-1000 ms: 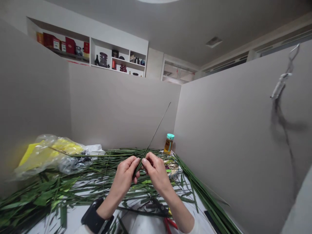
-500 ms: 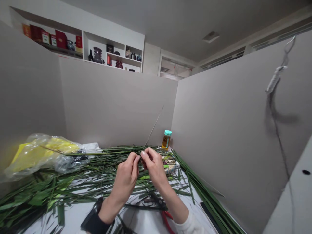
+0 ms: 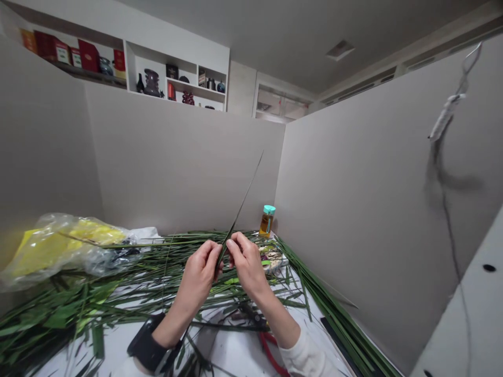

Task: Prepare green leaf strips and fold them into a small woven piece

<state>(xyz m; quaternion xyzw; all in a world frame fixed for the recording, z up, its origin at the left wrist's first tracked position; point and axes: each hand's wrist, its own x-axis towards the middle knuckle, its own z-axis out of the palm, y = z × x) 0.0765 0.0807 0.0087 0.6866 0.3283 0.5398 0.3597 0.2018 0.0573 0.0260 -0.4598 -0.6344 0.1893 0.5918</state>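
pinching leaf blade (image 3: 239,207) | left hand (image 3: 198,275), right hand (image 3: 245,262) | tip up-right

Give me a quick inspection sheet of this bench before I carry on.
Surface: white table, mostly under leaves.
Job's things: one thin leaf blade, tip pointing up.
Clutter: loose leaves, plastic bag, capped bottle, red-handled tool.
Grippers: left hand and right hand both pinch the leaf blade's base.
Cables: cord hangs on the right partition.
Surroundings: back partition, wall shelves.
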